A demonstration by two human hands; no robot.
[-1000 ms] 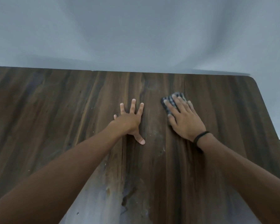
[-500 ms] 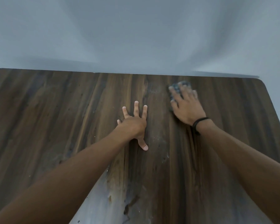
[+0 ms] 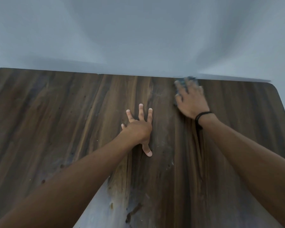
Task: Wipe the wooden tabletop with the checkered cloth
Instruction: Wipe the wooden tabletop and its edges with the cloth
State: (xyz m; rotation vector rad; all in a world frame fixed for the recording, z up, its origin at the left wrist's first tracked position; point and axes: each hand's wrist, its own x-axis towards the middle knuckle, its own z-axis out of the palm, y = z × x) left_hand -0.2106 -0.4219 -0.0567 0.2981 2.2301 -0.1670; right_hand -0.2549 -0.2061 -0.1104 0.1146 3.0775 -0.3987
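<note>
The dark wooden tabletop (image 3: pixel 64 122) fills the lower view. My right hand (image 3: pixel 192 100) lies flat on the checkered cloth (image 3: pixel 181 84), pressing it against the wood at the table's far edge, right of centre. Only a blurred dark patch of cloth shows past and beside my fingers. My left hand (image 3: pixel 138 129) rests flat on the wood near the middle, fingers spread, holding nothing. A black band circles my right wrist.
A pale grey wall (image 3: pixel 138 38) rises directly behind the table's far edge. The table's rounded far right corner (image 3: pixel 272 86) is in view. Pale dusty smears and a worn light patch (image 3: pixel 102 211) mark the wood near me.
My right hand has slid the cloth away from me, from the table's middle to its far edge. My left hand has stayed planted in place.
</note>
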